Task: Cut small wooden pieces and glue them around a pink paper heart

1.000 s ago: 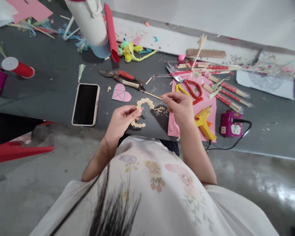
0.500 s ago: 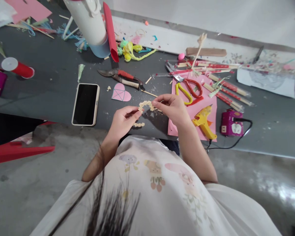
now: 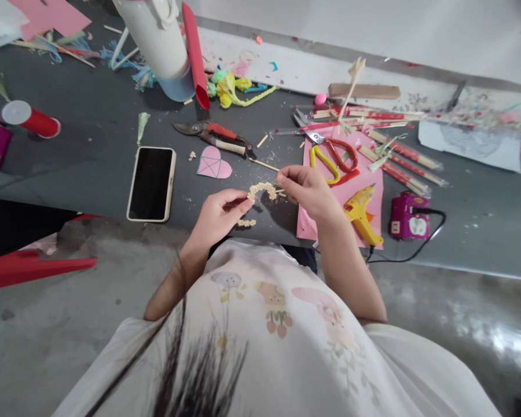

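Observation:
My left hand (image 3: 220,215) pinches one end of a curved strip of small pale wooden bits (image 3: 263,187), held just above the dark table. My right hand (image 3: 309,191) is beside the strip's other end, thumb and fingertips pressed together; anything between them is too small to make out. Below the left fingertips lies a shorter straight strip of the same bits (image 3: 247,223). Beyond the hands rest a pink paper heart (image 3: 212,163) with drawn lines, a thin stick (image 3: 264,165) and pruning shears (image 3: 221,136).
To the left lies a phone (image 3: 151,184), with a red spool (image 3: 32,119) farther off. Right of my hands, a yellow glue gun (image 3: 362,214) and scissors (image 3: 330,152) rest on pink paper (image 3: 306,225). A purple box with a cable (image 3: 410,217) stands beyond. A white flask (image 3: 160,40) is behind.
My right fingers have come off the curved strip's right end and moved slightly up and right. The left hand, still holding the strip, has shifted slightly right.

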The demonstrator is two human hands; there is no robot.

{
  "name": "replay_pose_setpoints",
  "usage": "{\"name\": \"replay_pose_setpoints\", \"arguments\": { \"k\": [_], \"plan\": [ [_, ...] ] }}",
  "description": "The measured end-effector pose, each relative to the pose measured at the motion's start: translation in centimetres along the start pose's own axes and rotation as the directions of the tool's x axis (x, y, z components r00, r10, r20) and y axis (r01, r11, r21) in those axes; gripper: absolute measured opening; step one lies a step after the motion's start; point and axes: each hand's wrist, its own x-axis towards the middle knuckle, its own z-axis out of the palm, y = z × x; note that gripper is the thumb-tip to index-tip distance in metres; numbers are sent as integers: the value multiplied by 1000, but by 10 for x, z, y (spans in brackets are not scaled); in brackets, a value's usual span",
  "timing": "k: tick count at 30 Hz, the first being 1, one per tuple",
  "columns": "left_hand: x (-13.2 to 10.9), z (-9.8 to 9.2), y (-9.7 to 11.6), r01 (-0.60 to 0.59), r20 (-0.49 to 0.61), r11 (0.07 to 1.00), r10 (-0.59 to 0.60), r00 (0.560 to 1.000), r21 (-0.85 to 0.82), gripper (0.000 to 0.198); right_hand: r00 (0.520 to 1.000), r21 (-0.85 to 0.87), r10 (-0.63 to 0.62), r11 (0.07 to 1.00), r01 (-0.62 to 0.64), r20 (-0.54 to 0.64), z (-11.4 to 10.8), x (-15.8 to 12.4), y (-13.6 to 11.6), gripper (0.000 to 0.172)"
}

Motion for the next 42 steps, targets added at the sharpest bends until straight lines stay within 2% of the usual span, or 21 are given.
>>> {"name": "replay_pose_setpoints", "arguments": {
  "k": [3,7,9,11,14,18,21,26,29,31,36,38,42],
  "plan": [
    [-2,0,2,12,6,1000,-12,1000,2,27,997,40,21,999,-18,-75,-5,2,1,31],
    [-4,-1,5,23,14,1000,-23,1000,11,27,968,186,47,982,-1,-246,-16,9,1,32],
    [-4,-2,6,24,33,1000,-25,999,20,28,962,226,78,974,-17,-261,-20,12,-1,35],
    [-4,-4,6,26,63,999,-28,998,27,28,974,183,80,982,-41,-210,-21,14,-2,37],
    [-4,-6,7,31,128,999,-34,991,27,28,998,-22,13,1000,-14,-54,-17,13,-6,40],
    [-4,-9,11,32,221,998,-45,974,61,33,992,-233,-7,972,38,129,-10,14,-14,29],
    [-4,-10,14,37,280,994,-65,958,105,38,964,-293,18,954,62,264,-7,17,-22,24],
    [-4,-11,15,50,324,992,-86,942,117,37,890,-345,78,934,93,449,-4,21,-32,25],
    [-4,-11,16,71,332,991,-104,938,109,38,865,-364,86,924,116,494,-1,22,-33,23],
    [-5,-11,15,74,332,991,-107,937,112,39,868,-389,84,912,131,489,2,23,-33,23],
    [-5,-12,13,58,317,992,-93,944,116,38,950,-462,23,877,131,312,2,24,-31,20],
    [-5,-13,12,51,314,993,-84,946,111,37,960,-435,36,896,92,278,-3,23,-29,21],
    [-5,-15,11,41,310,993,-74,948,110,36,921,-410,140,912,23,364,-13,19,-25,29]
  ]
}}
